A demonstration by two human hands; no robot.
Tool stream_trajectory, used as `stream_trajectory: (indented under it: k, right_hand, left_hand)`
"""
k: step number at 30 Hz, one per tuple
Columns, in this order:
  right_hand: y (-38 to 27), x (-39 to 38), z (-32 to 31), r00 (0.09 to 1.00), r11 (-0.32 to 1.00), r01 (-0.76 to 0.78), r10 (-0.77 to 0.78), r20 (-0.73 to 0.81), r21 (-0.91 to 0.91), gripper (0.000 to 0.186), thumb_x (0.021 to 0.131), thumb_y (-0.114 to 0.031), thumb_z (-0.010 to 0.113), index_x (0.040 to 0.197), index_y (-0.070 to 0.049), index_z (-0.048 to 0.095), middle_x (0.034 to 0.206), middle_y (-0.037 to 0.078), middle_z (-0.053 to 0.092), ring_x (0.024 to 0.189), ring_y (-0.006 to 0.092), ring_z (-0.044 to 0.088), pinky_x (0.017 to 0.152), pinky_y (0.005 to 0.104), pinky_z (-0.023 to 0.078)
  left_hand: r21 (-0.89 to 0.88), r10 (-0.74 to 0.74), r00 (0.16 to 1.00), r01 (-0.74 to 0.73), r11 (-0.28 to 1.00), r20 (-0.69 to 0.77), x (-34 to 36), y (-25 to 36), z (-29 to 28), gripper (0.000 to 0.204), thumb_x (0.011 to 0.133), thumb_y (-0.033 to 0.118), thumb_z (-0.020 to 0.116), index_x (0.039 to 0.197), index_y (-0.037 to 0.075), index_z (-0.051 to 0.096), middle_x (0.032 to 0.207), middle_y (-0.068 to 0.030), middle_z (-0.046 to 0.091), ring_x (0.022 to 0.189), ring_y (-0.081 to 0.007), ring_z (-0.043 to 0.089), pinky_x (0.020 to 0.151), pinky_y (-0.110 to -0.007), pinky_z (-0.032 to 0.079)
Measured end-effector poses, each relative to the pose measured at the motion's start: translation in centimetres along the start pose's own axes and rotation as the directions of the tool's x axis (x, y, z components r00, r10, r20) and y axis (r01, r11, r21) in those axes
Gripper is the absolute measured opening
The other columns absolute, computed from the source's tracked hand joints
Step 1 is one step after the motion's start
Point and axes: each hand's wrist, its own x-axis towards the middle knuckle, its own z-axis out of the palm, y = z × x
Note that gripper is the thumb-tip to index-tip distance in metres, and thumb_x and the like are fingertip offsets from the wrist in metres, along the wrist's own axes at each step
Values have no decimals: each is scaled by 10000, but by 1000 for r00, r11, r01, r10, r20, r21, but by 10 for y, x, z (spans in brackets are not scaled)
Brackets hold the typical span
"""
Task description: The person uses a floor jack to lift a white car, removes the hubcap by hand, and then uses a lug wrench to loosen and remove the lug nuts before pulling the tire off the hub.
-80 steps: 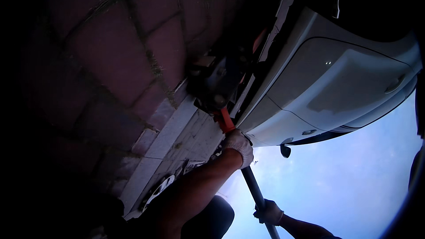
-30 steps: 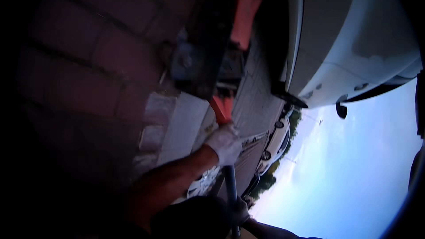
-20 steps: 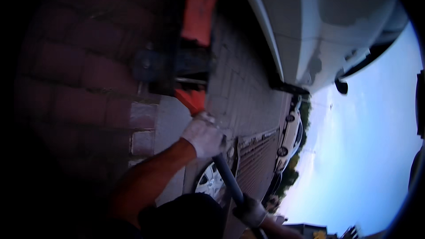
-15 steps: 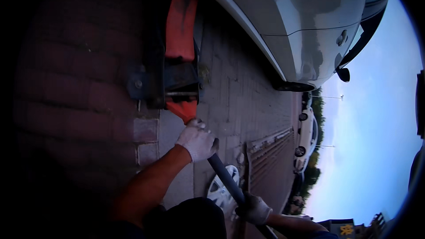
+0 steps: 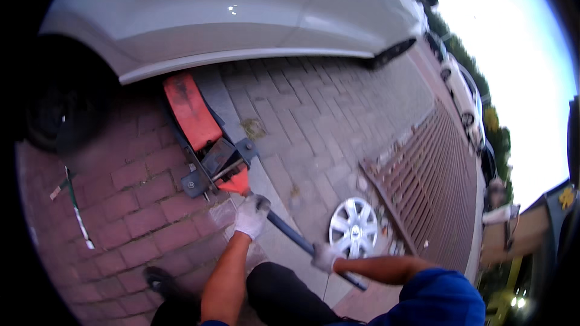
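A red floor jack (image 5: 191,111) with dark side plates reaches under the sill of a white car (image 5: 241,30). From its red socket (image 5: 235,181) a long dark handle bar (image 5: 290,229) slants toward the lower right. My left hand (image 5: 251,216), in a whitish work glove, is closed around the bar just beyond the socket. Farther along, near the bar's free end, my gloved right hand (image 5: 326,258) is wrapped around it too. The front end of the jack is hidden beneath the car.
A silver hubcap (image 5: 354,227) lies on the paving beside a brown metal grating (image 5: 432,169). The car's dark wheel (image 5: 63,108) stands at left, above a thin green and silver rod (image 5: 77,208) on red bricks. Parked cars (image 5: 462,93) line the far right.
My view has swung, so more of the car, its wheel and the brick paving shows. Both hands keep hold of the handle bar, which now slants less steeply in the picture.
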Motion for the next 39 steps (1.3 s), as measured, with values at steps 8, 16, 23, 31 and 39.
stream_trajectory:
  k: [8,16,23,31,39]
  right_hand:
    - [-28,-40,-139,973,971,104,-144,178,217,416,750,-176,585,1072,59,701,994,268,711,975,365,712,828,450,562]
    - [-82,-80,-272,908,956,248,-285,306,154,356,767,-177,682,1005,84,728,928,222,733,813,271,738,659,431,588]
    - [-83,-60,-227,938,937,242,-159,309,-252,285,771,-99,715,1047,-41,762,1034,97,753,885,200,733,730,422,590]
    - [-52,-50,-186,982,994,-47,28,184,97,313,823,-156,670,1117,-82,749,1171,135,718,1062,306,708,859,488,581]
    - [-24,-66,-178,993,991,-77,66,95,110,321,913,-189,507,1134,-59,700,1098,199,718,1038,330,708,888,464,561]
  left_hand:
    - [67,-442,896,444,894,-41,-117,135,0,293,908,248,584,969,-22,683,958,-248,701,866,-350,695,797,-442,522]
    - [-681,-177,667,650,-338,724,-183,346,50,315,962,336,566,1159,91,587,1158,-113,650,1094,-299,614,988,-476,471]
    - [-760,-428,643,421,-495,635,-159,305,112,285,1003,337,507,1182,137,604,1070,-48,697,966,-235,685,870,-388,550]
    - [-640,-240,618,578,-507,748,-143,295,151,343,1006,395,472,1198,153,623,1155,-96,682,1054,-240,658,940,-408,501]
    - [-455,-616,620,781,428,486,-155,261,196,415,998,437,476,1229,119,606,1192,-135,671,1104,-276,645,960,-416,493]
